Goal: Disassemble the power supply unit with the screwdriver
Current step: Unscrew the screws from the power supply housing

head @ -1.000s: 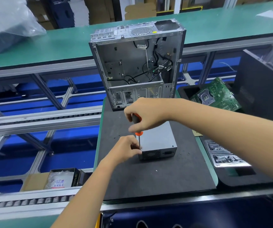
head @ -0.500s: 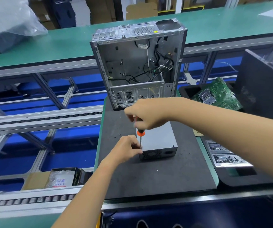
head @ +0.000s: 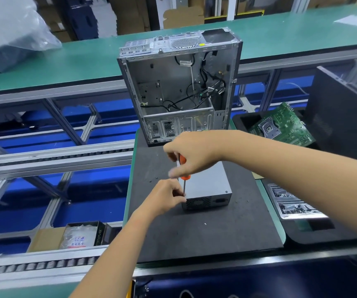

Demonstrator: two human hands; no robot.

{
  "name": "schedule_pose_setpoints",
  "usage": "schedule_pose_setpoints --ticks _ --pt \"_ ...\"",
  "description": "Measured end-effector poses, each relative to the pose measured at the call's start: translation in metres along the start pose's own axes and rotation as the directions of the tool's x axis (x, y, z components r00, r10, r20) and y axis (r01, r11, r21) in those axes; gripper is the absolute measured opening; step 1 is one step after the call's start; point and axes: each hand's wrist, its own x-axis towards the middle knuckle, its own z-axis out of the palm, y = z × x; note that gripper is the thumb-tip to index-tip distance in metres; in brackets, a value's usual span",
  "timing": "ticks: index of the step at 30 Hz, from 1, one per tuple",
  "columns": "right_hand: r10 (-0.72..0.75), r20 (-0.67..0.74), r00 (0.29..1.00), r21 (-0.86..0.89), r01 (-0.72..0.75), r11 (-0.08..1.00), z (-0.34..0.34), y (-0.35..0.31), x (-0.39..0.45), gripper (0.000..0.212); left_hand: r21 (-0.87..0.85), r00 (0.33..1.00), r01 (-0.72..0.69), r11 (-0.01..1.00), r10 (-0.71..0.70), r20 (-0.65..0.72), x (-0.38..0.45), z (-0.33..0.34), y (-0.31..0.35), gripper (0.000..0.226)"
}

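A grey metal power supply unit (head: 207,186) lies on the black foam mat (head: 194,237), its vented end facing me. An orange-handled screwdriver (head: 183,168) stands upright over the unit's near left corner, tip down on the top edge. My right hand (head: 191,153) grips the handle from above, its fingers blurred. My left hand (head: 167,196) sits against the unit's left side and pinches the thin metal shaft just above the tip. The tip itself is hidden by my fingers.
An empty computer case (head: 182,87) with loose cables stands upright at the mat's far edge. A green motherboard (head: 283,125) leans in a black bin at right, beside a dark panel (head: 343,117). A tray of small parts (head: 291,203) sits right of the mat. Loose screws (head: 151,180) lie left of the unit.
My right hand's fingers have shifted around the screwdriver handle, which shows more orange now. The left hand, the shaft and the power supply unit stay where they were.
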Motion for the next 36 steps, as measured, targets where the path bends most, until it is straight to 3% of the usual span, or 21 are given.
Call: schedule_pose_setpoints --ticks 2,3,5,8,10,13,16,18,20,23,25,27,29,31,36 --pt "0.077 -0.004 0.997 -0.188 -0.076 0.979 0.001 0.000 0.004 0.030 0.005 1.000 0.004 1.000 -0.004 -0.001 0.001 0.000 -0.001 0.029" --pt "0.053 -0.011 0.999 -0.195 -0.054 0.979 0.000 0.001 0.006 0.026 0.010 1.000 0.002 1.000 -0.002 -0.002 0.002 0.001 -0.001 0.031" --pt "-0.033 0.001 0.999 0.002 0.033 0.999 -0.004 0.002 0.004 0.007 0.007 1.000 0.000 1.000 0.000 -0.001 0.004 0.001 -0.003 0.026" --pt "-0.076 0.006 0.997 0.160 0.074 0.984 -0.009 0.002 0.001 0.024 -0.013 1.000 0.000 1.000 0.000 -0.004 0.004 0.001 -0.004 0.022" --pt "-0.005 0.000 1.000 0.106 0.005 0.994 -0.007 0.000 0.004 0.019 -0.013 1.000 0.000 1.000 0.000 -0.006 0.004 0.002 -0.005 0.030" --pt "0.091 0.005 0.996 -0.051 -0.090 0.995 -0.007 -0.003 0.010 0.040 -0.038 1.000 0.008 0.999 -0.008 -0.014 0.004 0.003 -0.007 0.034" --pt "0.004 0.034 0.999 0.047 -0.005 0.999 -0.012 0.000 0.009 0.009 -0.063 1.000 0.006 0.998 -0.008 -0.027 0.003 0.004 -0.010 0.033" --pt "-0.017 0.078 0.997 0.092 0.010 0.996 -0.017 0.002 0.005 0.016 -0.076 0.999 0.008 0.997 -0.010 -0.034 0.003 0.004 -0.011 0.029" --pt "-0.008 0.066 0.998 0.111 0.001 0.994 -0.015 0.003 0.004 0.004 -0.077 1.000 0.005 0.997 -0.008 -0.029 0.004 0.003 -0.011 0.026" --pt "0.056 0.039 0.998 0.022 -0.056 0.998 -0.011 0.003 0.007 0.034 -0.076 1.000 -0.004 0.997 0.004 -0.004 0.005 0.002 -0.012 0.025" --pt "0.026 0.034 0.999 -0.024 -0.026 0.999 -0.009 0.003 0.010 0.028 -0.109 1.000 -0.012 0.994 0.013 0.007 0.004 0.002 -0.012 0.025" --pt "-0.021 0.045 0.999 0.007 0.021 1.000 -0.013 0.002 0.009 0.004 -0.144 1.000 -0.013 0.989 0.016 0.018 0.003 0.002 -0.012 0.020" --pt "-0.035 0.073 0.997 0.043 0.032 0.999 -0.015 0.002 0.006 0.015 -0.145 1.000 -0.013 0.989 0.016 0.021 0.002 0.002 -0.012 0.013" --pt "-0.005 0.052 0.999 0.048 0.002 0.999 -0.013 0.005 0.006 0.012 -0.136 1.000 -0.009 0.991 0.011 0.014 0.003 0.001 -0.011 0.012" --pt "0.030 -0.036 0.999 -0.030 -0.031 0.999 -0.009 0.010 0.007 0.016 -0.136 1.000 -0.008 0.991 0.012 0.028 0.003 -0.001 -0.006 0.023"
